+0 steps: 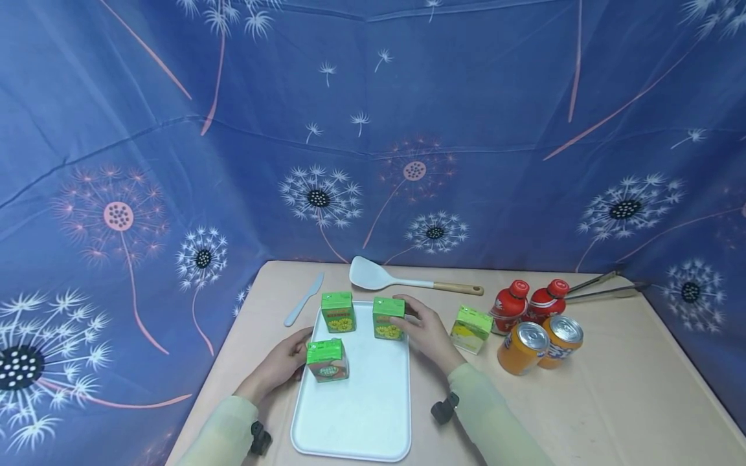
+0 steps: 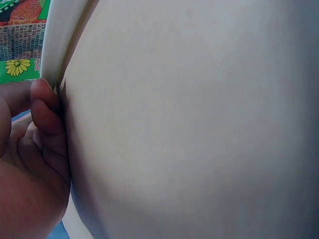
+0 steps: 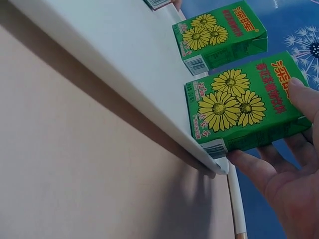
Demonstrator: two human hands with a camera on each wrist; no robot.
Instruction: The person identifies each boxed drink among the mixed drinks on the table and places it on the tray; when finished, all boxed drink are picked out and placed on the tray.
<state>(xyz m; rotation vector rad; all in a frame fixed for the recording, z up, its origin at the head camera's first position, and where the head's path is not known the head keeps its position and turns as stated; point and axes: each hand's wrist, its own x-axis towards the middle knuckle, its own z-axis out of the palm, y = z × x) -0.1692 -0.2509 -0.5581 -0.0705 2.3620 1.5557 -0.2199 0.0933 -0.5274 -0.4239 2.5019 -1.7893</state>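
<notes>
My right hand (image 1: 428,329) grips a green drink carton (image 3: 239,102) with yellow flowers, thumb on one face and fingers behind it. This carton stands at the far right corner of a white tray (image 1: 361,414). Another flowered carton (image 1: 339,313) is at the tray's far left, and a green carton with a different picture (image 1: 328,362) stands nearer, by the left rim. At that rim, my left hand (image 1: 280,362) holds the tray's edge, its fingertips (image 2: 47,117) bent against it; part of its grasp is hidden.
A pale knife (image 1: 305,299) lies left of the tray, and a white spatula (image 1: 373,275) with a wooden handle lies behind. To the right stand a yellow-green carton (image 1: 471,330), two red bottles (image 1: 509,307), two orange cans (image 1: 519,353) and metal utensils (image 1: 606,292).
</notes>
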